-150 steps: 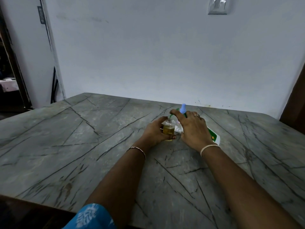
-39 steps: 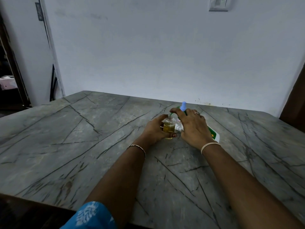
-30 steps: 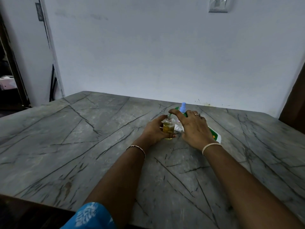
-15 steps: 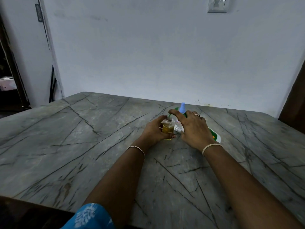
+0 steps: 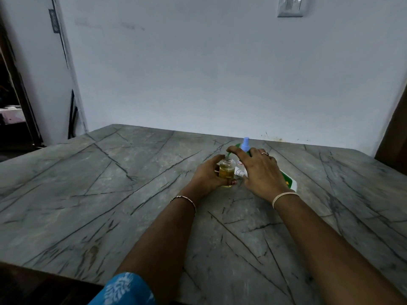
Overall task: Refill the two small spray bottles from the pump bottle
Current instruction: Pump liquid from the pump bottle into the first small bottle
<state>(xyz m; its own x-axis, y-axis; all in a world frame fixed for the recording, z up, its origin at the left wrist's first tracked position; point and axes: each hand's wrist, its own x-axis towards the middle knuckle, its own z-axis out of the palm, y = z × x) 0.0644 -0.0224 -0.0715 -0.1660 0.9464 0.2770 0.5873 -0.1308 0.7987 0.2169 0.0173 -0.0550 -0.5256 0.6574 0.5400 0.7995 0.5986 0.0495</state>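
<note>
On the marble table (image 5: 110, 194), my left hand (image 5: 207, 176) grips a small clear spray bottle (image 5: 226, 170) with no cap, upright and partly filled with yellow liquid. My right hand (image 5: 259, 172) lies over the green and white pump bottle (image 5: 288, 183), which leans toward the small bottle. Its index finger rests on the green pump head (image 5: 237, 147), whose spout sits at the small bottle's mouth. A second small bottle with a blue spray cap (image 5: 245, 143) stands just behind my right hand. A white part (image 5: 239, 172) lies between my hands.
A white wall runs along the table's far edge, with a switch plate (image 5: 290, 6) high on the right. A dark doorway (image 5: 13, 117) opens at the left. Dark wood (image 5: 394, 133) stands at the right edge.
Both hands and the bottles hold the same positions across the frames; only the view shifts slightly.
</note>
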